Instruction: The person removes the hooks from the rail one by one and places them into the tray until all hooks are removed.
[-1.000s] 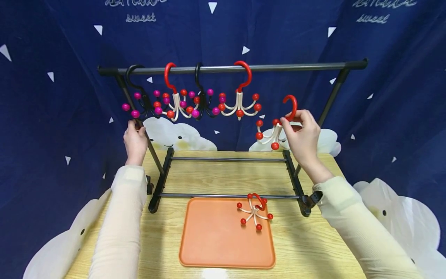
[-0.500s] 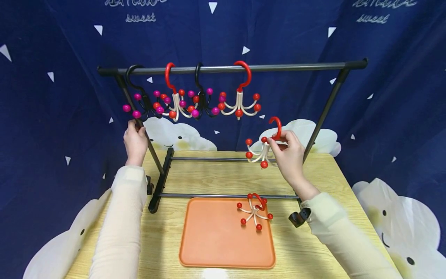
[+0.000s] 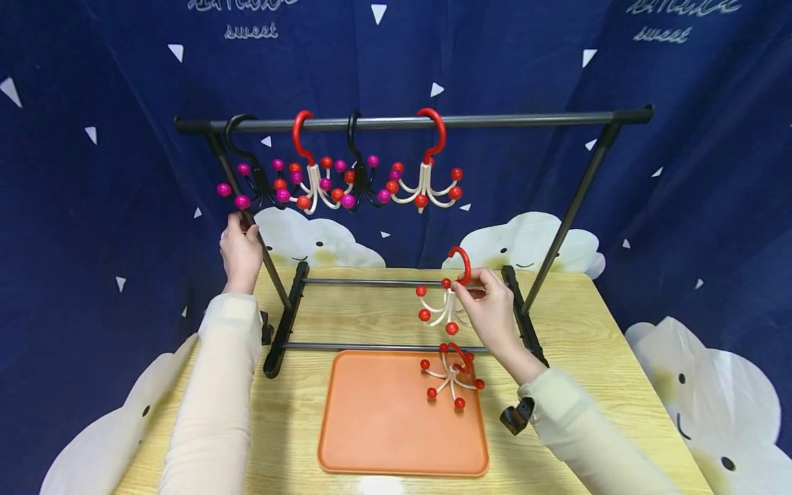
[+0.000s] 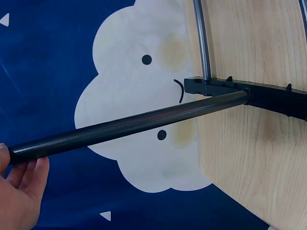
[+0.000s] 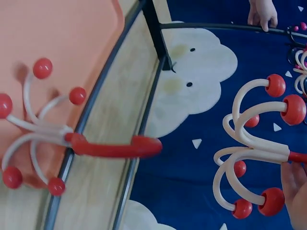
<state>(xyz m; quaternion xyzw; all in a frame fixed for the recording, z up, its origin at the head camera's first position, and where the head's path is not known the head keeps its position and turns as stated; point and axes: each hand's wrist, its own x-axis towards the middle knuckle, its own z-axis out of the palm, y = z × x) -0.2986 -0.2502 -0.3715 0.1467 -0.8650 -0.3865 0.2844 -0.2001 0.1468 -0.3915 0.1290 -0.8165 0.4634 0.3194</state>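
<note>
My left hand (image 3: 240,253) grips the left post (image 4: 129,122) of a black rack, its fingers curled round the tube in the left wrist view. With my right hand (image 3: 489,309) I pinch a hanger (image 5: 261,153) by the base of its red hook; its cream arms end in red balls and point down. It hangs in the air over the rack's base. Below it a similar red-and-cream hanger (image 3: 454,375) lies in the right part of an orange tray (image 3: 371,426), hook up. The tray sits on the wooden table.
Along the top bar (image 3: 526,120) hang two black hangers with pink balls, one of them a black hanger (image 3: 260,182) at the left end, and two red-and-cream ones, including a hanger (image 3: 425,180) right of centre. A blue curtain (image 3: 495,62) stands behind.
My right hand has moved down and to the left, carrying the hanger from beside the right post to just above the tray's back edge. My left hand has stayed on the post.
</note>
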